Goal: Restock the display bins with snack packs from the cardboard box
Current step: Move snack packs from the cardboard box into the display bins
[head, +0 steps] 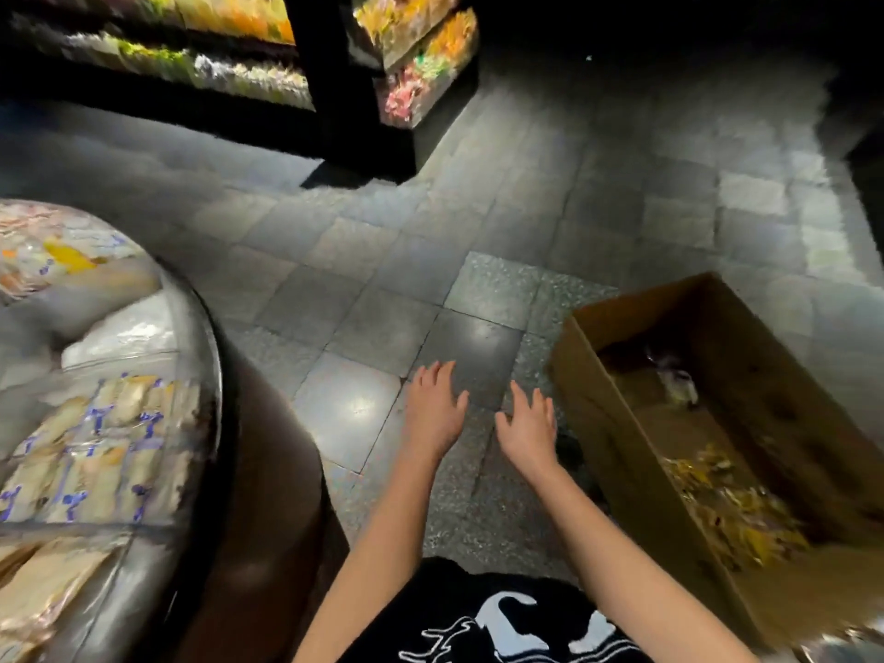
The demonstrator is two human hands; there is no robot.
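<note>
An open cardboard box (602, 423) lies on the floor at the right, with yellow snack packs (736, 514) heaped at its near end and one pale pack (679, 382) farther in. A round display with clear bins (191, 423) stands at the left, holding pale packs with blue print (95, 452). My left hand (433, 411) and my right hand (528, 425) hover side by side over the floor between display and box, fingers spread and holding nothing. The right hand is just left of the box's near wall.
Dark shelving (335, 88) with bright packets fills the top left and centre. Grey tiled floor (526, 208) stretches between the shelves, the display and the box. The view is blurred.
</note>
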